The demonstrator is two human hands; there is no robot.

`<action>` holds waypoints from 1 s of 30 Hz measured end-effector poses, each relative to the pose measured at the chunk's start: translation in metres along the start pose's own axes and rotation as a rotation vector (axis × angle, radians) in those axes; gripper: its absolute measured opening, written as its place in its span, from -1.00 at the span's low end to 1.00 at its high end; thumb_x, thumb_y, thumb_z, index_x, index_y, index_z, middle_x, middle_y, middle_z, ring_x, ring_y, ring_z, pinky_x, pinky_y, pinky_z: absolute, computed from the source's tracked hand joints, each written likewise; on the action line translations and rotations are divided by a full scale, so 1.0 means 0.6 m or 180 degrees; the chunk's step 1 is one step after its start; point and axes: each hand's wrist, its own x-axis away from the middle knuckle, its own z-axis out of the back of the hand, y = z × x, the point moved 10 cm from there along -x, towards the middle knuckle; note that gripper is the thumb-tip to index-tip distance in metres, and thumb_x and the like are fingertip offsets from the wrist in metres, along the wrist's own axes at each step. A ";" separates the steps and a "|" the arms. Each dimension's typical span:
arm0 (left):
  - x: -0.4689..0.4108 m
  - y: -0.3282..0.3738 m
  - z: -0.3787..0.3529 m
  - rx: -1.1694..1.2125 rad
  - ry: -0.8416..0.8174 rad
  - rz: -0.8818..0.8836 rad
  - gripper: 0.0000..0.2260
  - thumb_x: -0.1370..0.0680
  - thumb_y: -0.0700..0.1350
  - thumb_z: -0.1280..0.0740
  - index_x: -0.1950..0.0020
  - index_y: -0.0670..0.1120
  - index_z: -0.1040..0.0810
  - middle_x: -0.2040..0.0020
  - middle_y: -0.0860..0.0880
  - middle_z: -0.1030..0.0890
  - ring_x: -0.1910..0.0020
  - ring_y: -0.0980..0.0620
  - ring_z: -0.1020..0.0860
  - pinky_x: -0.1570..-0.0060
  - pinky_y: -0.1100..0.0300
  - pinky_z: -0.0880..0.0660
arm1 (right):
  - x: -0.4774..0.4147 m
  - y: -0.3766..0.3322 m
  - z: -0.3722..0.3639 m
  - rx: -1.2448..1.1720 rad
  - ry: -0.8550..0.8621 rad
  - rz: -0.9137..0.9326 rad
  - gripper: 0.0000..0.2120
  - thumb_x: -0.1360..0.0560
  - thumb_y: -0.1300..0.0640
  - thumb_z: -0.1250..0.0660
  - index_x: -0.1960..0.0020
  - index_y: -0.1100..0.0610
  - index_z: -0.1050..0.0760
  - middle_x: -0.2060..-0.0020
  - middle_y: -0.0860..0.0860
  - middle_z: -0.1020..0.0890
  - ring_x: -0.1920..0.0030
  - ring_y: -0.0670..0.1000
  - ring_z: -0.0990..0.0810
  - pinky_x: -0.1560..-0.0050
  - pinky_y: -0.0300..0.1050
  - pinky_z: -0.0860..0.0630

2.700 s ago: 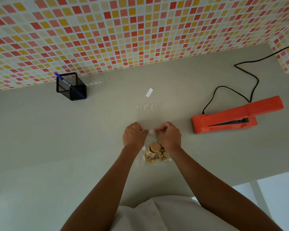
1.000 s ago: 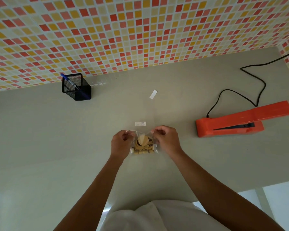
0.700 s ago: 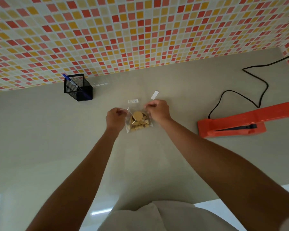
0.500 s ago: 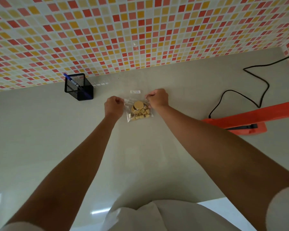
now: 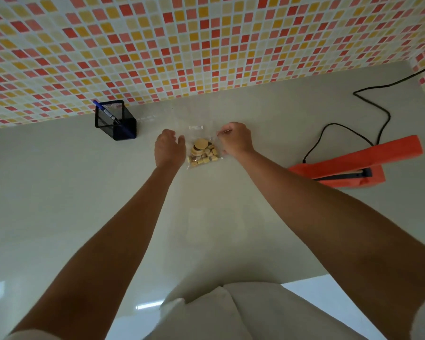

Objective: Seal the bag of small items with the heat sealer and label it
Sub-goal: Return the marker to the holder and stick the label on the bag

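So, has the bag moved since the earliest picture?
Yes. The bag went away from the person toward the tiled wall, from nearer than the heat sealer to roughly level with it.

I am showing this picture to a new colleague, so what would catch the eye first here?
The tiled wall of red, orange and yellow squares fills the top. On the table, the bright orange heat sealer lies at the right. In the middle, the right hand pinches a clear bag of small items, with the left hand beside it.
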 end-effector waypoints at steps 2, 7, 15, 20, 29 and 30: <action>0.026 0.028 0.003 0.0089 -0.0012 -0.0232 -0.69 -0.61 -0.04 -0.31 -0.29 -0.16 -0.49 -0.18 -0.13 -0.63 -0.15 -0.09 -0.59 -0.14 0.06 -0.52 | 0.028 -0.006 0.019 -0.0159 0.0034 0.0086 -0.79 -0.45 0.16 -0.41 -0.06 0.20 -0.65 0.07 0.05 -0.68 0.00 0.11 -0.69 -0.01 0.15 -0.67; 0.129 0.117 -0.027 0.0628 -0.0591 -0.0940 -0.74 -0.52 -0.08 -0.43 -0.18 -0.10 -0.54 0.04 -0.03 -0.65 0.09 -0.06 -0.63 0.04 0.16 -0.56 | 0.155 -0.001 0.102 -0.0754 0.0297 0.0229 -0.85 -0.50 0.22 -0.39 -0.05 0.10 -0.62 0.05 0.08 -0.68 0.11 0.12 -0.70 0.31 0.02 -0.68; 0.287 0.186 -0.141 0.0576 -0.1508 -0.1649 -0.57 -0.39 0.04 -0.57 -0.16 -0.01 -0.51 0.02 0.00 -0.58 0.20 0.02 -0.52 0.17 0.36 -0.45 | 0.334 0.158 0.271 -0.0759 0.0475 -0.0293 -0.92 -0.51 0.30 -0.36 0.07 0.17 -0.61 0.25 0.06 -0.67 0.44 -0.07 -0.58 0.52 -0.21 -0.44; 0.331 0.198 -0.251 0.0098 -0.1827 -0.1431 -0.35 -0.34 0.04 -0.60 -0.34 -0.06 -0.42 -0.12 -0.05 -0.53 0.11 0.04 -0.49 0.02 0.17 -0.49 | 0.365 0.300 0.400 -0.0613 0.0650 -0.0859 -0.81 -0.47 0.36 -0.31 0.16 0.13 -0.64 0.24 0.08 -0.71 0.41 -0.03 -0.62 0.44 -0.14 -0.49; 0.341 0.225 -0.356 0.0285 -0.1402 -0.0752 -0.24 -0.25 -0.12 -0.66 -0.37 -0.10 -0.41 -0.16 -0.15 -0.58 -0.08 -0.11 -0.56 -0.03 0.12 -0.50 | 0.206 0.429 0.570 -0.0319 0.0604 -0.0805 -0.53 -0.45 0.32 -0.44 -0.30 0.07 -0.45 0.04 0.10 -0.63 0.08 0.12 -0.63 0.14 0.03 -0.61; 0.340 0.227 -0.361 0.0335 -0.1359 -0.0712 -0.26 -0.24 -0.14 -0.67 -0.34 -0.09 -0.43 -0.14 -0.13 -0.60 -0.07 -0.11 -0.58 -0.01 0.12 -0.51 | 0.185 0.430 0.573 -0.0199 0.0450 -0.0754 -0.47 -0.43 0.32 -0.45 -0.34 0.04 -0.41 0.03 0.06 -0.60 0.03 0.12 -0.62 0.08 0.06 -0.61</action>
